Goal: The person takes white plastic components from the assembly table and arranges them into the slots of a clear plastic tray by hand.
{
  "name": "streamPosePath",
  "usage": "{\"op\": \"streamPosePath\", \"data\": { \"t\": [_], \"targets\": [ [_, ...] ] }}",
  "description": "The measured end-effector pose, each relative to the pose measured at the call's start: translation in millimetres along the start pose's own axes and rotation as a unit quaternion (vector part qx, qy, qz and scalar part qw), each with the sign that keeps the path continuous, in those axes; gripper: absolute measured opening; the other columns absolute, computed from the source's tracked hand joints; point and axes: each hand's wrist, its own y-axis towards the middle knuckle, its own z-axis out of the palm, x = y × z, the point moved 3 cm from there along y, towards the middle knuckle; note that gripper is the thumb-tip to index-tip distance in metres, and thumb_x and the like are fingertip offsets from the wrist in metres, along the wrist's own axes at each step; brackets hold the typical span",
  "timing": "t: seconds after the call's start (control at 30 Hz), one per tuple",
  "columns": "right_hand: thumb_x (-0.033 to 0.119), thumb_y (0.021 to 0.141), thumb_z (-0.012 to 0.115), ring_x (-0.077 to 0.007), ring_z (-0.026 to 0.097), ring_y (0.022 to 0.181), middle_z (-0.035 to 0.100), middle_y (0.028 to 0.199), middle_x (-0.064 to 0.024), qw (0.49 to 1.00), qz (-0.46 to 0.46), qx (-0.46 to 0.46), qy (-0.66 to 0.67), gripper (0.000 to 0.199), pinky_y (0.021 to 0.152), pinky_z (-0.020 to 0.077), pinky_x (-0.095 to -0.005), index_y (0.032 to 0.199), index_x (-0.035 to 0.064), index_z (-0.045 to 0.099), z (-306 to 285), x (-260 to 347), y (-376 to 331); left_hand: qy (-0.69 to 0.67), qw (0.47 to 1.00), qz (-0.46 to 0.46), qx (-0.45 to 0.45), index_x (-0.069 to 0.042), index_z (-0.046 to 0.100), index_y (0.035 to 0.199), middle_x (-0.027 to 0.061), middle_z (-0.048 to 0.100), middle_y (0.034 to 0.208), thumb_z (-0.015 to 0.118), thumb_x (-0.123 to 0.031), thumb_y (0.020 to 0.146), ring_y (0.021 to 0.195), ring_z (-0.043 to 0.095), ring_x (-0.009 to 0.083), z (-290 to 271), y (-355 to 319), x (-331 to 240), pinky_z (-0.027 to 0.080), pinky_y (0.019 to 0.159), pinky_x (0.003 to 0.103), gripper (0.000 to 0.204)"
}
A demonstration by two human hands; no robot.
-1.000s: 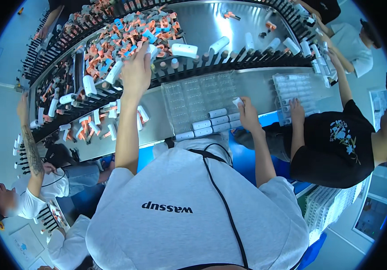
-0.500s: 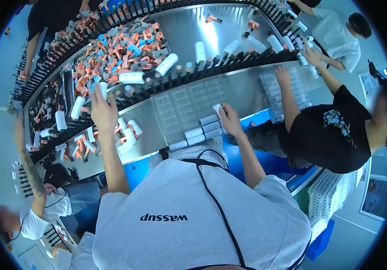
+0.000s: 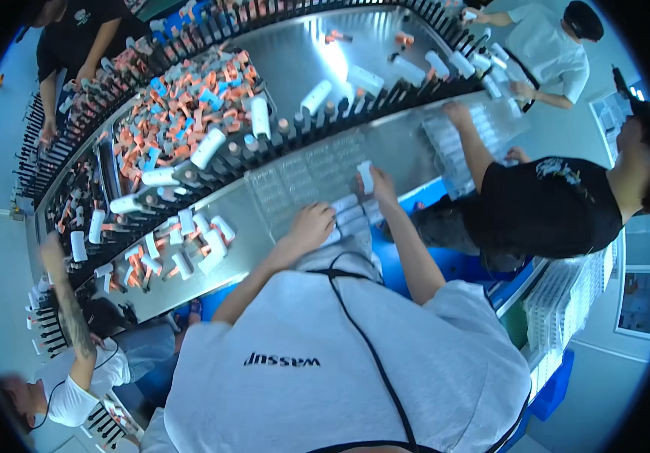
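Observation:
A clear plastic tray with rows of pockets lies on the steel table in front of me. Several white tubes fill its near right corner. My left hand rests at the tray's near edge, fingers curled down over a white tube beside that filled row. Just to the right, my right hand pinches another white tube and holds it over the tray's right end.
A black toothed conveyor carries white tubes past the tray's far side. Behind it lies a heap of orange and blue caps. Loose tubes lie to my left. Other people work at my right, lower left and across.
My left hand has come back from the conveyor at the far left, bringing a white tube down to the tray's near edge. My right hand stayed at the tray's right end.

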Motion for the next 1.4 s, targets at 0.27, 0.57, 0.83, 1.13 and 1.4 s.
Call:
{"op": "streamPosePath", "data": {
  "t": [0.27,0.57,0.83,1.13,1.4],
  "targets": [
    [0.03,0.109,0.05,-0.0132,0.068,0.076,0.073,0.091,-0.0086,0.998,-0.043,-0.051,-0.009,0.038,0.067,0.055,-0.028,0.111,-0.0033,0.069,1.0,-4.5,-9.1,-0.034,0.999,0.019,-0.018,-0.009,0.07,0.122,0.0121,0.064,0.109,0.076,-0.023,0.085,0.106,0.06,0.0342,21.9,1.1,0.2,0.051,0.091,0.045,0.04],
    [0.03,0.109,0.052,-0.012,0.067,0.075,0.072,0.09,-0.0067,0.998,-0.054,-0.034,-0.026,0.037,0.066,0.0546,-0.0276,0.111,-0.0028,0.069,8.1,0.4,-20.0,-0.006,0.996,-0.066,-0.064,-0.006,0.071,0.108,0.0131,0.061,0.108,0.076,-0.025,0.088,0.098,0.067,0.0366,13.2,17.7,-4.5,0.056,0.081,0.047,0.027],
    [0.026,0.106,0.056,-0.0118,0.067,0.068,0.074,0.083,-0.0067,0.961,-0.178,-0.12,-0.176,0.031,0.059,0.0534,-0.0287,0.1,0.0002,0.071,16.3,1.7,-35.4,-0.112,0.978,-0.074,-0.159,-0.008,0.069,0.095,0.0072,0.062,0.106,0.082,-0.025,0.081,0.094,0.067,0.0306,4.8,8.3,-6.2,0.054,0.075,0.043,0.026],
    [0.029,0.103,0.057,-0.0314,0.07,0.07,0.071,0.079,-0.0138,0.932,-0.243,-0.154,-0.221,0.031,0.065,0.0524,-0.0431,0.094,0.0013,0.069,19.7,3.1,-58.1,-0.249,0.93,-0.148,-0.227,-0.001,0.064,0.107,0.0148,0.072,0.091,0.073,-0.024,0.096,0.079,0.072,0.0285,3.2,-0.2,11.3,0.055,0.072,0.04,0.027],
    [0.032,0.092,0.071,-0.043,0.07,0.089,0.072,0.098,-0.021,0.829,-0.391,-0.102,-0.387,0.035,0.076,0.0536,-0.0511,0.114,0.005,0.067,42.4,17.9,-93.7,-0.188,0.937,-0.118,-0.268,0.002,0.059,0.117,0.0193,0.067,0.096,0.06,-0.024,0.103,0.081,0.067,0.0357,2.2,-3.8,16.7,0.051,0.072,0.046,0.03]
  ]
}}
